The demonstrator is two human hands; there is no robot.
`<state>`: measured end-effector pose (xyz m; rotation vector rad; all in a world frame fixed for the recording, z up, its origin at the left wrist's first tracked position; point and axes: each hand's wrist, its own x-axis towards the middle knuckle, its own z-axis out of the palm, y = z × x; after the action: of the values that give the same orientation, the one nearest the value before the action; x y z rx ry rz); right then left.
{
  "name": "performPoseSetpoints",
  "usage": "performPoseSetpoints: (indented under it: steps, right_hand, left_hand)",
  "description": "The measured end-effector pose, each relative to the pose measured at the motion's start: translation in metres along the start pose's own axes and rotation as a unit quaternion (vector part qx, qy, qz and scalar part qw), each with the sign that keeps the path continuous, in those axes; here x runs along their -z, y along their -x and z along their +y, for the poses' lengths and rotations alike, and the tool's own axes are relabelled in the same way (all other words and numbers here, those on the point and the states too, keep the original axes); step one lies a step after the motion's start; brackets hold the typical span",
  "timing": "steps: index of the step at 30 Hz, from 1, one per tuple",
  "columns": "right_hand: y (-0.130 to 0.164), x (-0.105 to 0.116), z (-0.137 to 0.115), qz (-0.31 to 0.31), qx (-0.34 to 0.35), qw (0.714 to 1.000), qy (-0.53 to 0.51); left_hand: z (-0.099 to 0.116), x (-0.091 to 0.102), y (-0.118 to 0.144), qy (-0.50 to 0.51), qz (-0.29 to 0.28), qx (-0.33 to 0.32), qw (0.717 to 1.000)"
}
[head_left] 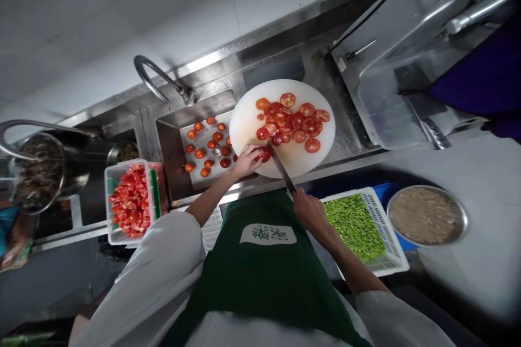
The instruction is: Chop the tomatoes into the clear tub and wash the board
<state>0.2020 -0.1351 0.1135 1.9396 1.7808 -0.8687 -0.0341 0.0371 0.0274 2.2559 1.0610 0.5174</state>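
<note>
Red tomato [264,154] sits at the near edge of the white cutting board [248,119] — left hand [247,160] curls over it, right hand [310,211] grips a knife [280,169] — blade against it, slices [299,119] beyond.

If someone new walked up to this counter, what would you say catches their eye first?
Most likely the round white cutting board over the sink's edge, strewn with red tomato slices. At its near side the left hand steadies a tomato while the right hand works a knife. Whole tomatoes sit in the sink to the left.
</note>
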Motion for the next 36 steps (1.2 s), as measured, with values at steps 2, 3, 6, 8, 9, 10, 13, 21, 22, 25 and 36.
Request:
performPoseSetpoints:
  steps: [2, 3, 6, 8, 9, 10, 13, 21, 22, 25, 36]
  right_hand:
    - [0.009, 0.003, -0.003, 0.017, 0.000, 1.000, 0.002]
    - [0.014, 0.006, -0.006, 0.024, 0.000, 1.000, 0.000]
    - [0.024, 0.017, -0.020, 0.023, -0.002, 1.000, -0.006]
    - [0.021, 0.026, -0.033, 0.010, -0.003, 1.000, -0.003]
    - [0.016, 0.032, -0.040, 0.008, -0.004, 1.000, -0.001]
    - [0.009, 0.037, -0.047, 0.009, -0.004, 1.000, 0.002]
    - [-0.015, 0.052, -0.062, 0.025, 0.001, 1.000, 0.005]
    - [-0.011, 0.037, -0.056, 0.002, -0.017, 1.000, 0.015]
    - [-0.013, 0.032, -0.058, 0.001, -0.012, 1.000, 0.017]
    - [-0.030, 0.019, -0.066, 0.002, -0.004, 1.000, 0.012]
    - [-0.011, 0.032, -0.069, 0.038, -0.026, 0.999, 0.006]
  left_hand:
    - [-0.001, 0.000, -0.003, -0.002, -0.018, -0.014, 1.000]
    - [-0.002, 0.000, -0.004, -0.004, -0.021, -0.019, 1.000]
    - [-0.005, -0.003, -0.006, -0.004, -0.013, -0.037, 0.999]
    - [-0.007, -0.005, -0.006, 0.001, -0.001, -0.049, 0.999]
    - [-0.008, -0.005, -0.006, 0.004, 0.004, -0.053, 0.999]
    - [-0.008, -0.006, -0.005, 0.007, 0.006, -0.055, 0.998]
    - [-0.008, -0.005, -0.004, 0.010, 0.010, -0.055, 0.998]
    - [-0.011, -0.010, -0.004, 0.020, 0.029, -0.070, 0.997]
    - [-0.012, -0.010, -0.004, 0.022, 0.030, -0.071, 0.997]
    - [-0.017, -0.010, 0.000, 0.034, 0.028, -0.070, 0.997]
    - [-0.022, -0.014, 0.015, 0.044, 0.101, -0.074, 0.991]
